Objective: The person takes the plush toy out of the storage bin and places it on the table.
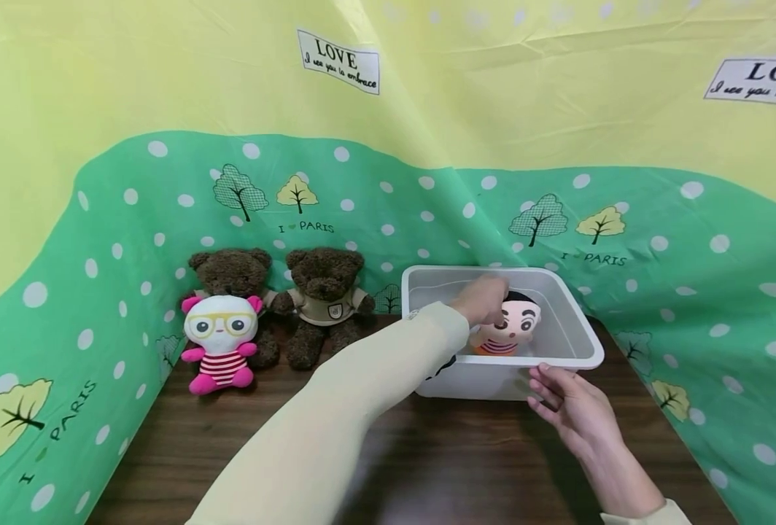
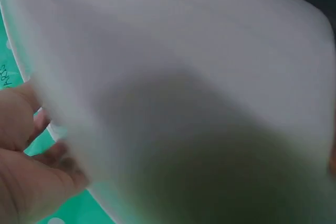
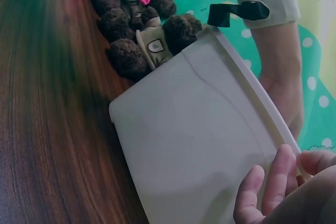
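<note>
A doll (image 1: 518,324) with black hair, a printed face and a striped top sits inside the white plastic bin (image 1: 513,361). My left hand (image 1: 482,299) reaches over the front rim into the bin and grips the doll by the side of its head; part of the face is covered by the fingers. At the bin's front right corner, my right hand (image 1: 575,408) pinches the rim between thumb and fingers. The right wrist view shows those right-hand fingers (image 3: 277,182) against the outer wall. The bin's pale wall (image 2: 210,77) fills most of the left wrist view, blurred.
Left of the bin, two brown teddy bears (image 1: 327,302) in beige shirts sit against the printed cloth (image 1: 388,197). A panda plush (image 1: 220,343) with yellow glasses and pink limbs leans in front of one. Everything stands on a dark wooden table (image 1: 454,452).
</note>
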Available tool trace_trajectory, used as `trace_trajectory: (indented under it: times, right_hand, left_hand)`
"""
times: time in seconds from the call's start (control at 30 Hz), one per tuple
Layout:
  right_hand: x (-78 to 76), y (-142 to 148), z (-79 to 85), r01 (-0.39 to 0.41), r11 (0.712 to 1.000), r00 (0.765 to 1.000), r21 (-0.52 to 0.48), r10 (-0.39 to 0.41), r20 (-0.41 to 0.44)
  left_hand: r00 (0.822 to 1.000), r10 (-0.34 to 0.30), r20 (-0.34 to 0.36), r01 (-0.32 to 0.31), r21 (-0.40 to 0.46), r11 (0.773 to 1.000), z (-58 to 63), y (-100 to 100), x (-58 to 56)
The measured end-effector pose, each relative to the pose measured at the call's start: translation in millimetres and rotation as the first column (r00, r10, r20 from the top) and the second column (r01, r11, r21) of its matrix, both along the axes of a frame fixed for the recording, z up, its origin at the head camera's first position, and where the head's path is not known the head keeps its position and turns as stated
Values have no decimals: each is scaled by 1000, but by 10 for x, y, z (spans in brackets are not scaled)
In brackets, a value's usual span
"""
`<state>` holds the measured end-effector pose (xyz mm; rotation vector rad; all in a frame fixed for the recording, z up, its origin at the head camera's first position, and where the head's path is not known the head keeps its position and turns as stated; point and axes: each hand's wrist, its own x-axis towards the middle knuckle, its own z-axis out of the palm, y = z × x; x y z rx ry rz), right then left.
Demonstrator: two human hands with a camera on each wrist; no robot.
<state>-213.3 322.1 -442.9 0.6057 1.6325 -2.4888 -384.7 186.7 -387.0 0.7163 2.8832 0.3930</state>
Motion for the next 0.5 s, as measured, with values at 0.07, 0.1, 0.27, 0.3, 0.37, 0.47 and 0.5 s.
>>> trace_trajectory:
  times: [0.07, 0.1, 0.27, 0.3, 0.37, 0.47, 0.5]
  right_hand:
    - [-2, -10, 7, -1, 1000, 1000, 6, 1, -2]
    - [-5, -14, 10, 0, 1000, 1000, 9, 0, -2]
    - [-10, -29, 15, -2, 1000, 1000, 6, 2, -1]
    - [-13, -31, 14, -2, 1000, 1000, 3, 2, -2]
    - [-16, -33, 10, -1, 1000, 1000, 0, 1, -5]
    - [-15, -26, -2, 7, 1000, 1000, -1, -7, 1]
    - [-12, -22, -7, 9, 1000, 1000, -1, -9, 5]
  left_hand:
    - [1000, 2, -7, -1, 10, 1000, -12, -23, -13]
    - [1000, 3, -10, -3, 16, 1000, -19, -31, -18]
    - [1000, 13, -11, -12, 44, 999, -30, -54, -28]
    - [1000, 6, -15, -5, 50, 999, -26, -59, -30]
    - [999, -17, -28, 19, 64, 998, -11, -74, -30]
    - [997, -61, -44, 64, 75, 995, 9, -86, -25]
    - [996, -73, -49, 76, 72, 994, 14, -88, -20]
